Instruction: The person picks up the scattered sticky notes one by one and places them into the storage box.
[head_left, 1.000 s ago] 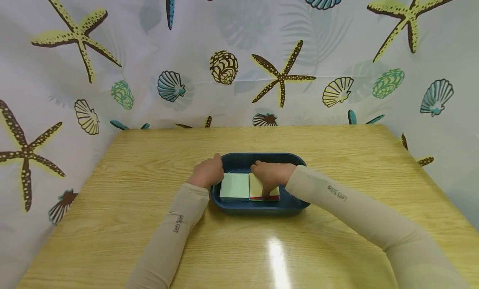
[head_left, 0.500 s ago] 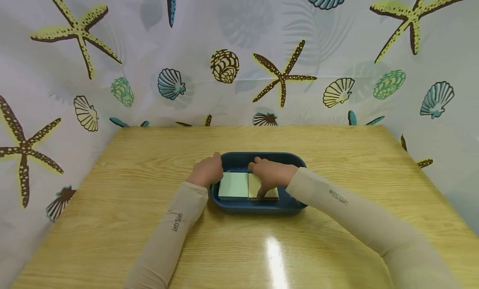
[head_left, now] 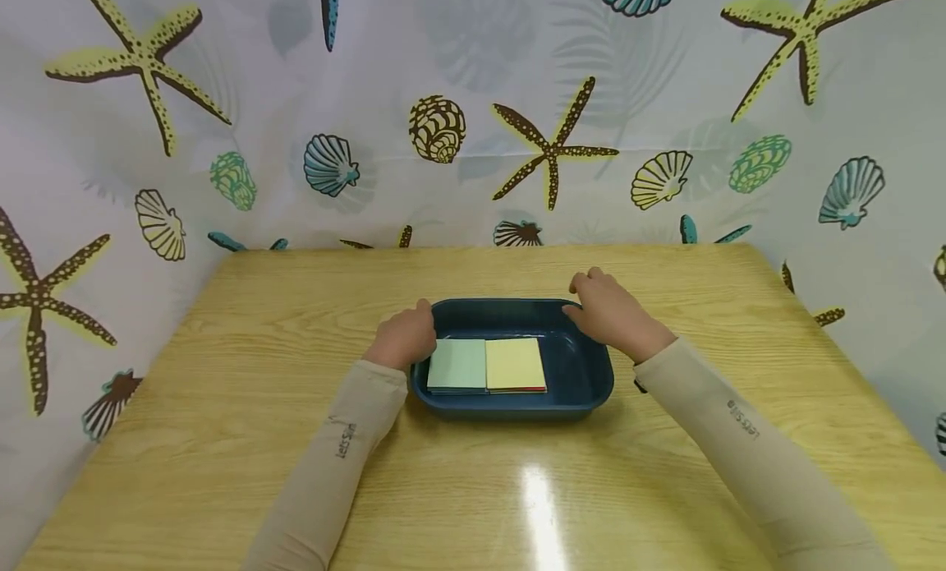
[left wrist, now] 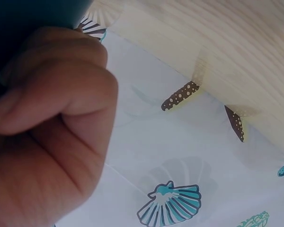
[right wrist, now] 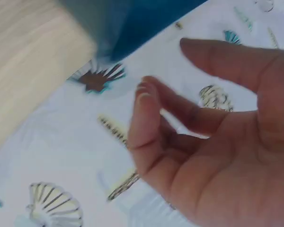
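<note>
A dark blue oblong plastic bin [head_left: 576, 370] stands on the table in the head view. Inside lie two square stacks of note paper side by side: a pale green stack [head_left: 456, 366] at the left and a pale yellow stack [head_left: 515, 364] in the middle, with a thin red edge showing. My left hand [head_left: 404, 338] grips the bin's left end at the rim, fingers curled in the left wrist view. My right hand [head_left: 609, 312] hovers at the back right corner of the rim, thumb and fingers parted, holding nothing, as the right wrist view shows.
The bin sits mid-table on a light wood top [head_left: 296, 341]. A white cloth [head_left: 473, 201] printed with starfish and shells hangs behind and at both sides. A glare streak [head_left: 543, 513] lies on the table in front.
My right hand has let go of the yellow stack and moved right and back, up to the bin's right rim. The left hand keeps its grip on the left end.
</note>
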A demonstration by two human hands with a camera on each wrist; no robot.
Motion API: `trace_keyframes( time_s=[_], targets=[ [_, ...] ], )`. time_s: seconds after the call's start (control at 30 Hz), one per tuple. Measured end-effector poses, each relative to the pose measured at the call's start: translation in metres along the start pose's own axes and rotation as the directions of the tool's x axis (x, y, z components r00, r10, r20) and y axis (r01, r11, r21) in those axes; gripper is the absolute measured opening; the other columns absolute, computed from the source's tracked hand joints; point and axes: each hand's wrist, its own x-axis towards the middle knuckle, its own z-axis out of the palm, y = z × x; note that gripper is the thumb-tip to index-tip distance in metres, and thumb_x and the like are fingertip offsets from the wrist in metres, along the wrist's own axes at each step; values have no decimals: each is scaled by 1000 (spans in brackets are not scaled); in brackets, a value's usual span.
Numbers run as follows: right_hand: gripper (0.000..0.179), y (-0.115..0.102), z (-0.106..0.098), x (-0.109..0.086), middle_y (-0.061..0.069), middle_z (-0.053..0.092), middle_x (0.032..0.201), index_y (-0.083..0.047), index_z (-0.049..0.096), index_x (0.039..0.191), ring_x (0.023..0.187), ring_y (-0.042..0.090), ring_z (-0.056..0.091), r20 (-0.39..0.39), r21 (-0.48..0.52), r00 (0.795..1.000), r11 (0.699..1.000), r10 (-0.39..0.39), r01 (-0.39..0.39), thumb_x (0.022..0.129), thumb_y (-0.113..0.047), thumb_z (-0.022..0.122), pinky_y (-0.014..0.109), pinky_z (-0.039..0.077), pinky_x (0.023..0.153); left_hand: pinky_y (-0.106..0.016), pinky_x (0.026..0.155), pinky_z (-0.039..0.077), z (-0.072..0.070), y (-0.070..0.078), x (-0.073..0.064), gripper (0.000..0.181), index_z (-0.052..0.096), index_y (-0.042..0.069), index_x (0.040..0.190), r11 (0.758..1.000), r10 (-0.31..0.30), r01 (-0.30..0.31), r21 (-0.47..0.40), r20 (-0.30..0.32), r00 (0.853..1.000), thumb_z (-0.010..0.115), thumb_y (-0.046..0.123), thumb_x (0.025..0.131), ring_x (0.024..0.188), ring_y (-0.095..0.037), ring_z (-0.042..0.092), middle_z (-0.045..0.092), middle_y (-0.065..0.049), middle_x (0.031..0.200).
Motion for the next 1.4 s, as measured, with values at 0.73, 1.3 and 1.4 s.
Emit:
trace_keyframes(
  time_s=[0.73,1.3,1.4],
  targets=[
    [21,28,30,-16,24,62,89,14,56,104,73,30,61,-28,108,989,984,148,-144,95,-5,54,40,49,63,-48,86,48,1,1,2,51,29,-5,145,1000,21,-21,14,-16,1000,45,13,100,90,-28,63,64,-20,112],
    [21,37,33,-15,25,62,86,16,57,103,66,28,59,-103,133,987,985,126,-112,93,-2,56,40,48,62,-43,79,51,-1,7,10,51,28,-4,146,999,34,-34,1,-24,999,45,13,100,84,-25,61,63,-20,116],
    [22,35,34,-13,26,62,88,17,57,104,68,29,60,-116,122,986,987,118,-104,92,-2,56,42,49,64,-42,78,52,-1,5,11,52,28,-5,146,999,38,-38,-2,-31,999,45,12,100,81,-24,60,63,-20,115]
  ],
)
